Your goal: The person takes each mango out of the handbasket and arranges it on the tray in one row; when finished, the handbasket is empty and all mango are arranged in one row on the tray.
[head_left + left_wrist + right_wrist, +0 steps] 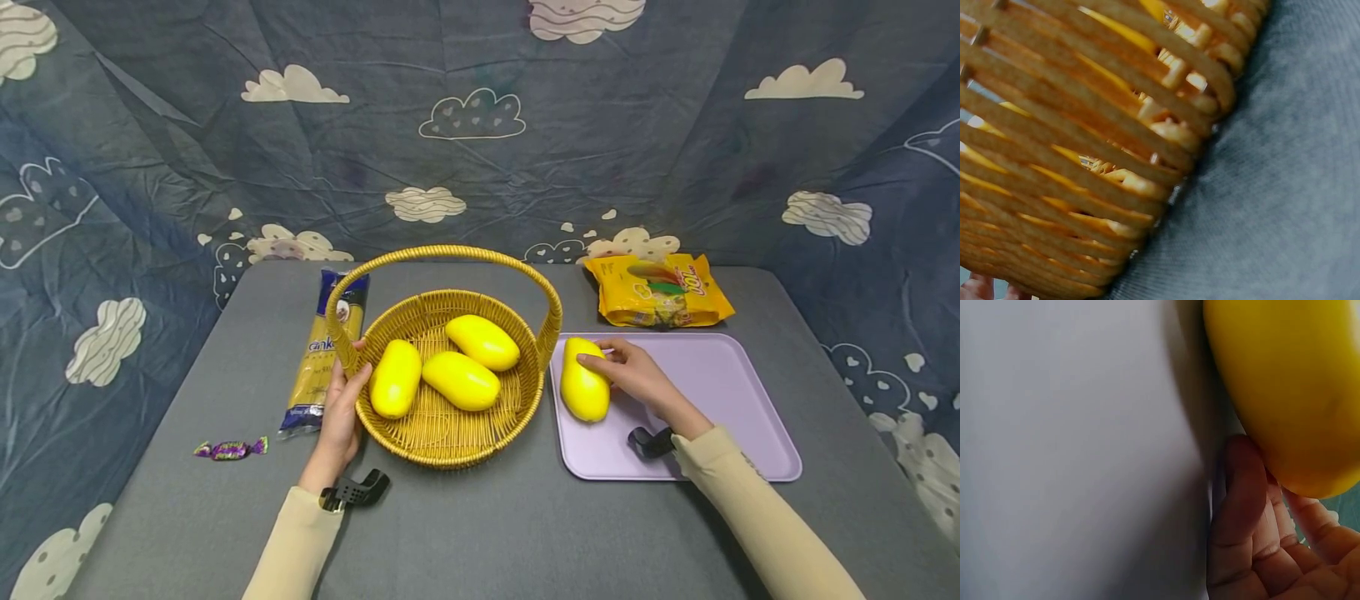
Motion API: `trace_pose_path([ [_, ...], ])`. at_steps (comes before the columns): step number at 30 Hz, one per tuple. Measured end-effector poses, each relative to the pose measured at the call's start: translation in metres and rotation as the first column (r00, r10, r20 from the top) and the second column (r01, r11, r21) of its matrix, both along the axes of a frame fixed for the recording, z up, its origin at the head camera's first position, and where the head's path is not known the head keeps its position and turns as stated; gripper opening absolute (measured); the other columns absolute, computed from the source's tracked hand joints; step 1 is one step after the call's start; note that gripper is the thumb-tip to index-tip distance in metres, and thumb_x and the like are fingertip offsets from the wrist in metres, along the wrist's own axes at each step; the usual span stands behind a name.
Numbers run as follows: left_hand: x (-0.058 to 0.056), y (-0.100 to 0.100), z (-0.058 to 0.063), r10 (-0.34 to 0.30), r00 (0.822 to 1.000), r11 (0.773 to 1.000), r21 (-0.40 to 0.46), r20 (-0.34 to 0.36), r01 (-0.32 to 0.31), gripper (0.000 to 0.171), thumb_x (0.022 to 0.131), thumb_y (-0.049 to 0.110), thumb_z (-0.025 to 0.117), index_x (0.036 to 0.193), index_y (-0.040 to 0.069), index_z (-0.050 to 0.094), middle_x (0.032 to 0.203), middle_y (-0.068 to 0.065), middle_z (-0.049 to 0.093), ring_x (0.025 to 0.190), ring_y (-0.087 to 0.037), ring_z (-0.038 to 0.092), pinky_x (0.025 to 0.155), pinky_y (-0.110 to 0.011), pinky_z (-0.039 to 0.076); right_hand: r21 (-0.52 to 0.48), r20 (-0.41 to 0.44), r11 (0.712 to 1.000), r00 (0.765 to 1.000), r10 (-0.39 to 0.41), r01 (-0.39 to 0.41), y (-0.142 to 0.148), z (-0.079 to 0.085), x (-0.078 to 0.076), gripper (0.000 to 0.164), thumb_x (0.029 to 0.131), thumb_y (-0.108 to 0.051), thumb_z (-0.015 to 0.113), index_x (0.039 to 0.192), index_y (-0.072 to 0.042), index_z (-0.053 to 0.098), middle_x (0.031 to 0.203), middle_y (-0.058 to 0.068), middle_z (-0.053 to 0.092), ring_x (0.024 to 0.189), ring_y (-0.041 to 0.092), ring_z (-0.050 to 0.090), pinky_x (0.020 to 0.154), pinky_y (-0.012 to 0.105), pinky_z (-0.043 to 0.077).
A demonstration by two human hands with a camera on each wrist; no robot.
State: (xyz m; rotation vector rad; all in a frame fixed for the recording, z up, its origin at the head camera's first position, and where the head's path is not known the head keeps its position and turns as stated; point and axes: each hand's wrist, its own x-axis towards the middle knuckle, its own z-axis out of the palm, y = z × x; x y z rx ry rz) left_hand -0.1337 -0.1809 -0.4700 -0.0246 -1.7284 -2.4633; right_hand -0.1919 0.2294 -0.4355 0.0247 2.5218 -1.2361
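- Yellow mango: over left part of lilac tray; resting or lifted, can't tell.
- Right hand grips it from the right, probably against rolling.
- Left hand holds left side of basket, apparently steadying it.
- Basket walls likely contain three mangoes.
- Pasta pack left of basket; yellow bag far right.

Your left hand holds the wicker basket at its nine o'clock side; three mangoes lie inside. At the basket's three o'clock, your right hand grips a fourth mango on the lilac tray. A yellow packet lies at the tray's twelve; a pasta bag sits between the basket's nine and ten.
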Motion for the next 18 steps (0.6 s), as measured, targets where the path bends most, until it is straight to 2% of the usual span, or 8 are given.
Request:
trace_pose_path([
  [9,-0.0002,-0.0002,-0.0002,0.001,1.0,1.0,0.0,-0.002,-0.001,0.04,0.1,0.015,0.047,0.139,0.013,0.037,0.147,-0.006,0.03,0.133,-0.021,0.028,0.107,-0.032,0.022,0.043,0.043,0.999,0.999,0.028,-0.03,0.0,-0.0018,-0.0039,0.08,0.083,-0.063,0.059,0.134,-0.002,0.046,0.116,0.018,0.053,0.098,0.029,0.048,0.079,0.036,0.045],
  [18,-0.0002,-0.0001,0.0008,0.0,1.0,1.0,0.001,-0.001,0.0,0.042,0.1,0.016,0.048,0.14,0.012,0.037,0.147,-0.006,0.029,0.134,-0.021,0.028,0.108,-0.032,0.021,0.051,0.114,0.998,0.993,0.029,-0.035,-0.0017,0.0008,-0.0048,0.087,0.082,-0.068,0.055,0.135,-0.001,0.045,0.12,0.018,0.053,0.097,0.028,0.047,0.076,0.034,0.042],
])
